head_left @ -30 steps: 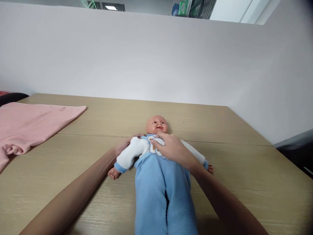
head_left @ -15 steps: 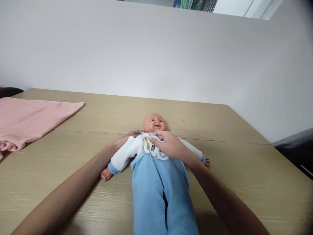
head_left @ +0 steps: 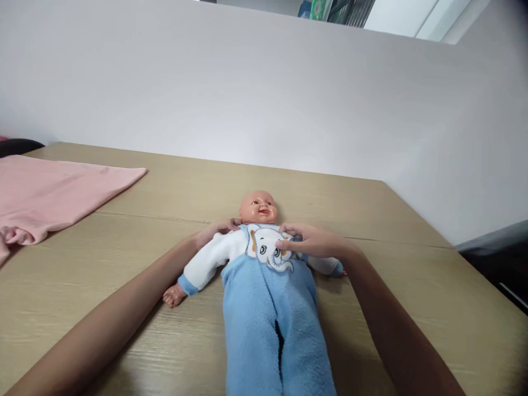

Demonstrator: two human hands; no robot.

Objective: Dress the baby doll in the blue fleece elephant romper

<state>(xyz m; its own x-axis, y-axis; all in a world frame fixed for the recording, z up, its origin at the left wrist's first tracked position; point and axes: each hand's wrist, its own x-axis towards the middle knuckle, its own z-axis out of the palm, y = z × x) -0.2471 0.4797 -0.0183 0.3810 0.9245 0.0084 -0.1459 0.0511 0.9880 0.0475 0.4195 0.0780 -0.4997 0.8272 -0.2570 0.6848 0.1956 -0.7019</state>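
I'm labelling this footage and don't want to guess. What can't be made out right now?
All in the head view:
- Lower end of the doll: cut off by the bottom edge.
- Part of the left hand: behind the doll's sleeve.
- Rest of the pink cloth: cut off by the left edge.
- Green item beyond the wall: small, cut by the top edge.

The left hand and the right hand are lying near each other but apart, both pointing inward. Behind the left hand, the bare left forearm is slanting outward, its wrist nearly straight; the left fingers are curling slightly. Behind the right hand, the right forearm is sloping more steeply, the wrist bending inward. The right thumb is stretching toward the left hand, standing apart from the right fingers.
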